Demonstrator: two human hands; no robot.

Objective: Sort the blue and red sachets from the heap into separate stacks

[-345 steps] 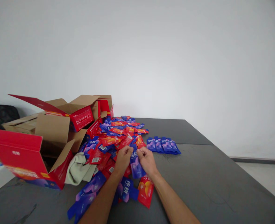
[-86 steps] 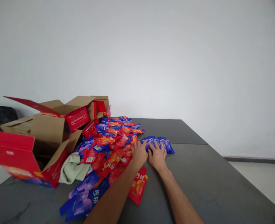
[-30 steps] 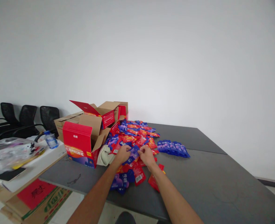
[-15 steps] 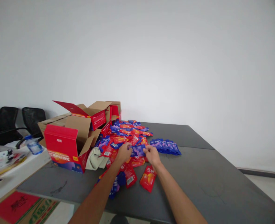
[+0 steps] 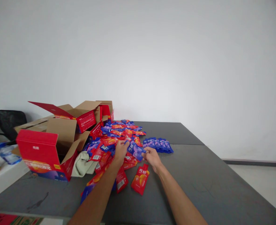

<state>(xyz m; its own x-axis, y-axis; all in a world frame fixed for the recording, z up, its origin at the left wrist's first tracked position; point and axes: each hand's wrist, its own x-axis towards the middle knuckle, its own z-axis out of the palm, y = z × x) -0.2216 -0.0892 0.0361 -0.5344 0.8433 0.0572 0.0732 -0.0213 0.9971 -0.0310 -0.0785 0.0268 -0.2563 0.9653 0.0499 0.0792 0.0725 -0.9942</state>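
Note:
A blue pouch [image 5: 135, 150] with pale round fruit printed on it is stretched between my two hands. My left hand [image 5: 121, 150] is closed on its upper left end, and my right hand [image 5: 152, 157] pinches its right edge. Beneath and behind it spreads a heap of red and blue pouches [image 5: 115, 132]. To the right, several blue pouches [image 5: 158, 144] lie overlapping in a row. A single red pouch [image 5: 140, 179] rests flat on the table, below my right hand. My left forearm hides part of the heap.
An open red carton [image 5: 42, 156] stands at the left, with more open cartons [image 5: 86, 120] behind it. A grey-green cloth [image 5: 83, 165] lies beside the front carton. The dark table [image 5: 189, 178] meets a white wall. A water bottle [image 5: 8, 153] lies at far left.
The blue pouch has turned from roughly level to a slant, its printed front now facing me. Both hands still hold it. My view has swung to the right, shifting everything leftward.

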